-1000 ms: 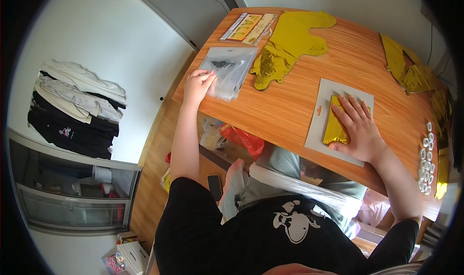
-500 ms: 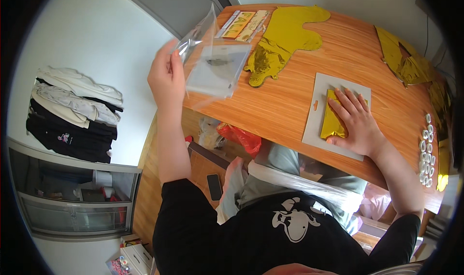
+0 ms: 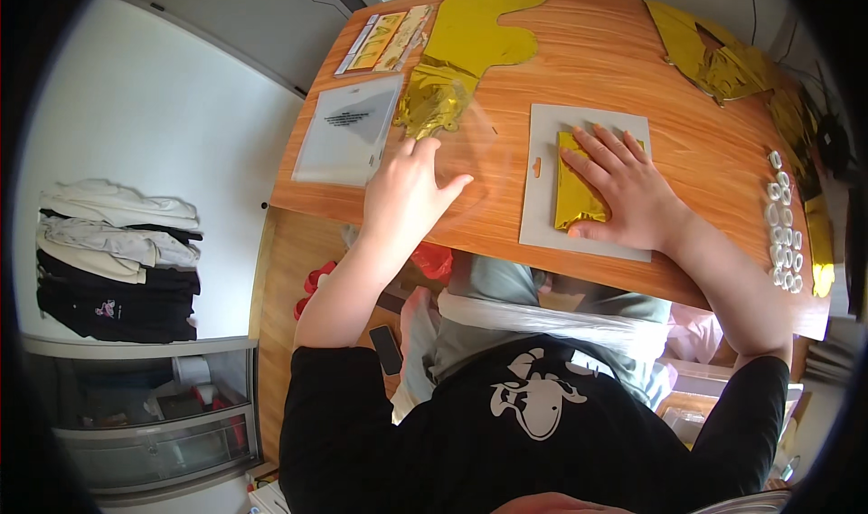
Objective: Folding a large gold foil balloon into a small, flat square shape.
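My right hand (image 3: 628,188) lies flat, fingers spread, over a folded gold foil balloon (image 3: 579,208). Beneath the foil is a grey card (image 3: 541,211) with a hanging slot, near the table's front edge. My left hand (image 3: 407,187) is open over the table, thumb stretched out toward the card. A faint transparent film, apparently a clear plastic bag (image 3: 475,175), shows beside its fingers, and its outline is hard to make out. Left of that hand lies a stack of clear plastic bags (image 3: 339,143). An unfolded gold foil balloon (image 3: 484,30) lies just beyond my left fingers.
A printed packet (image 3: 382,42) lies at the wooden table's (image 3: 597,62) far left. More gold foil (image 3: 714,62) lies at the far right. Several small white ribbon rolls (image 3: 785,234) line the right edge. A phone (image 3: 386,349) is below, left of my legs.
My left hand has come right and down to the table from its raised spot at the left, and its fingers have opened from the clear bag. My right hand stays on the foil.
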The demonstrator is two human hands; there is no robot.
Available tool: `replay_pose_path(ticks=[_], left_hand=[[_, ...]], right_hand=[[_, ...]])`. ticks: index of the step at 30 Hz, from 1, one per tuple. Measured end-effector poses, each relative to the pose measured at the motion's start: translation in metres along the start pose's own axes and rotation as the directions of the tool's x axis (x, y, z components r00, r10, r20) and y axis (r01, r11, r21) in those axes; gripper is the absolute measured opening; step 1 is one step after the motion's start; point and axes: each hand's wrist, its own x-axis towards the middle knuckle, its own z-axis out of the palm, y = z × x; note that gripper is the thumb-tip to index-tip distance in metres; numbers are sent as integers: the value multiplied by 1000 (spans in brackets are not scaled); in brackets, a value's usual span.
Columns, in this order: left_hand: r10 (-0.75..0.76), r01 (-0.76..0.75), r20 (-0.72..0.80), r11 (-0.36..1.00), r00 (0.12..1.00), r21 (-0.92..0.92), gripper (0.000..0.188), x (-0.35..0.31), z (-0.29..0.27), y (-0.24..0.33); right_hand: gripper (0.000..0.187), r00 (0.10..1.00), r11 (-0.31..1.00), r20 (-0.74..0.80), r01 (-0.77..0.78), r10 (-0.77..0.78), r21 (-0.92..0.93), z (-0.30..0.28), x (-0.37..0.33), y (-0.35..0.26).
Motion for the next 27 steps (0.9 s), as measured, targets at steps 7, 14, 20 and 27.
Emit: replay_pose_path(ticks=[7, 14, 20, 27], left_hand=[[572, -497, -211, 807, 793, 319, 36, 11, 20, -17], [688, -687, 92, 725, 720, -48, 56, 13, 25, -12], [562, -549, 76, 824, 824, -138, 65, 5, 43, 17], [506, -505, -19, 855, 862, -121, 65, 7, 52, 34]], right_hand=[[101, 999, 1000, -31, 7, -6, 16, 0, -1, 0], [99, 995, 996, -51, -88, 88, 1, 0, 0, 0], [97, 929, 926, -45, -370, 367, -71, -4, 7, 1], [97, 908, 905, -100, -416, 407, -89, 1, 4, 6]])
